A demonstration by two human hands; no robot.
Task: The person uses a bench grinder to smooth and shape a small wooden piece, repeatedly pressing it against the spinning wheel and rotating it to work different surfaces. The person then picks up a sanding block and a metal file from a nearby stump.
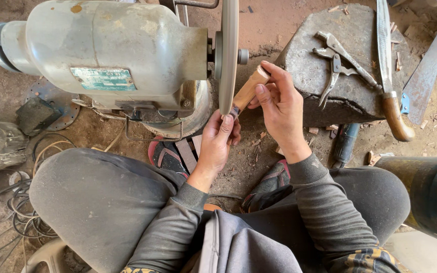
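**Wooden handle at the grinding wheel**

I hold a short wooden handle (249, 91) between both hands, tilted up to the right, its side just against the edge of the grinding wheel (228, 55). My right hand (281, 106) is closed around the upper end, thumb and fingers wrapped over the pale tip. My left hand (218, 139) pinches the lower end, where a dark metal piece shows at my fingertips.

The wheel sits on the shaft of a grey bench grinder (107, 50) that stands on the dirt floor in front of my knees. To the right, a stone block (319, 76) carries locking pliers (337, 63) and a long knife with a wooden grip (388, 65). A saw blade (428, 65) leans just beside the block. Cables (21, 207) lie coiled by my left knee.
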